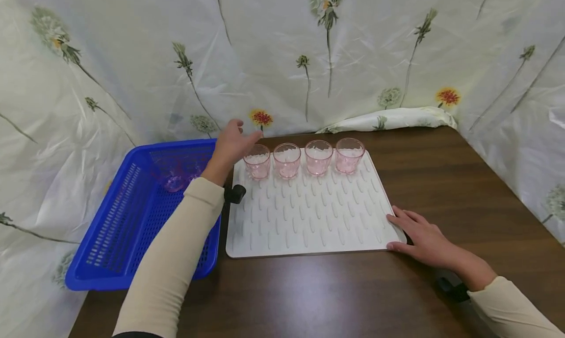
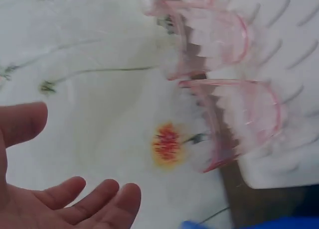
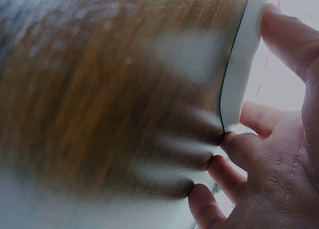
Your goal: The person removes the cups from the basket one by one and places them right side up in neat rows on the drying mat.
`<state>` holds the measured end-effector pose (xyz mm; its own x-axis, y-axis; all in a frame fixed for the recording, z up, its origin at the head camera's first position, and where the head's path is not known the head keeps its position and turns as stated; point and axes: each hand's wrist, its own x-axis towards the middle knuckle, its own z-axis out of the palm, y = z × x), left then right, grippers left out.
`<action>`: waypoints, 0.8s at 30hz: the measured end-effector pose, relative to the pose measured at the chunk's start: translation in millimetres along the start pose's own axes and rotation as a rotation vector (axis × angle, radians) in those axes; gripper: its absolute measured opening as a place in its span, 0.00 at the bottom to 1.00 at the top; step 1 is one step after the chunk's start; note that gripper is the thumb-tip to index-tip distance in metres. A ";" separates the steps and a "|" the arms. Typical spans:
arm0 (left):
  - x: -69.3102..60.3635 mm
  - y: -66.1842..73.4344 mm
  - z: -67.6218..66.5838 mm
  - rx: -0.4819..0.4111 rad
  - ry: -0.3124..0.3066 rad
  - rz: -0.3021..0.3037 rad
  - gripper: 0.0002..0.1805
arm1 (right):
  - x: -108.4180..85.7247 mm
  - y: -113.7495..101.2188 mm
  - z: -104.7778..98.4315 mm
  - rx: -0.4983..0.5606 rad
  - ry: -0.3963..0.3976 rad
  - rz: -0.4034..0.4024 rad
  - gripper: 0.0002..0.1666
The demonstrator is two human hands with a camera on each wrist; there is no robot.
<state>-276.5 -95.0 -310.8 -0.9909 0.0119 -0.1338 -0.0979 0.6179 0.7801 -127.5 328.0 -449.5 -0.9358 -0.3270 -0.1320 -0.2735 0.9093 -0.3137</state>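
Several pink clear glasses stand in a row along the back of a white ridged mat (image 1: 309, 225). Just above and left of the leftmost glass (image 1: 257, 162), my left hand (image 1: 231, 144) hovers with nothing in it; the left wrist view shows its fingers (image 2: 102, 204) loosely extended, apart from the nearest glass (image 2: 249, 117). My right hand (image 1: 421, 237) rests at the mat's front right corner, thumb and fingertips touching its edge. In the right wrist view the fingers (image 3: 244, 144) lie against the mat's edge (image 3: 239, 74) and the tabletop.
A blue basket (image 1: 99, 281) stands on the left, under my left forearm, with pink glasses (image 1: 174, 182) at its back. Behind the brown table (image 1: 309, 294) hangs a flower-patterned sheet (image 1: 265, 48), with a rolled fold (image 1: 397, 118) along the table's back edge.
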 end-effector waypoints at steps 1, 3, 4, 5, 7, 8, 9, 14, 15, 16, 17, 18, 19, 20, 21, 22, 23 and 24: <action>-3.0 1.3 -5.7 0.024 0.020 0.037 0.39 | -0.3 0.3 0.2 0.000 0.004 -0.003 0.49; -9.4 1.2 -17.7 0.069 0.057 0.103 0.34 | -0.8 0.8 0.7 0.003 0.011 -0.007 0.49; -12.3 0.2 -23.8 0.090 0.072 0.133 0.32 | -0.9 0.8 0.8 0.005 0.013 -0.007 0.49; -15.0 -1.2 -29.8 0.115 0.084 0.162 0.30 | -1.0 0.9 1.1 0.006 0.016 -0.007 0.49; -19.8 -4.6 -40.9 0.164 0.105 0.195 0.27 | -1.6 0.7 1.9 0.007 0.019 -0.005 0.49; -22.3 -6.5 -46.0 0.197 0.113 0.203 0.26 | -2.1 0.7 2.7 0.010 0.020 -0.005 0.49; -24.8 -8.3 -50.7 0.234 0.130 0.213 0.25 | -1.5 1.3 2.3 0.009 0.023 -0.008 0.49; -38.7 -25.5 -69.8 0.414 0.168 0.211 0.24 | -0.7 2.5 3.4 0.006 0.029 -0.012 0.49; -41.0 -30.6 -73.7 0.437 0.168 0.208 0.23 | -0.3 2.6 2.9 0.005 0.031 -0.011 0.49; -43.4 -36.1 -77.6 0.451 0.159 0.197 0.24 | -0.6 2.3 3.2 0.003 0.033 -0.010 0.49; -45.9 -42.3 -81.7 0.464 0.149 0.183 0.25 | -0.7 2.2 3.2 0.002 0.032 -0.010 0.49; -48.1 -48.6 -85.7 0.475 0.142 0.170 0.25 | -0.6 2.1 3.1 0.001 0.032 -0.009 0.49; -49.7 -55.3 -89.5 0.490 0.141 0.160 0.25 | -0.6 2.0 2.9 0.000 0.031 -0.010 0.49; -51.1 -62.1 -93.2 0.502 0.144 0.156 0.26 | -0.5 1.9 2.4 -0.001 0.031 -0.012 0.49; -52.2 -68.5 -96.6 0.516 0.149 0.148 0.26 | -0.5 1.9 2.0 -0.002 0.032 -0.015 0.49; -53.6 -74.3 -99.6 0.522 0.149 0.138 0.26 | -0.4 1.9 1.7 -0.004 0.031 -0.017 0.48; -54.5 -80.0 -102.5 0.528 0.152 0.135 0.26 | -0.3 1.8 1.7 -0.004 0.030 -0.018 0.48; -54.8 -85.0 -105.0 0.539 0.157 0.135 0.26 | -0.5 1.7 1.8 -0.005 0.029 -0.018 0.48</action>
<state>-223.6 -230.7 -305.6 -0.9972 0.0274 0.0700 0.0507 0.9328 0.3568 -127.1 329.2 -451.7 -0.9368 -0.3356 -0.0987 -0.2912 0.9046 -0.3114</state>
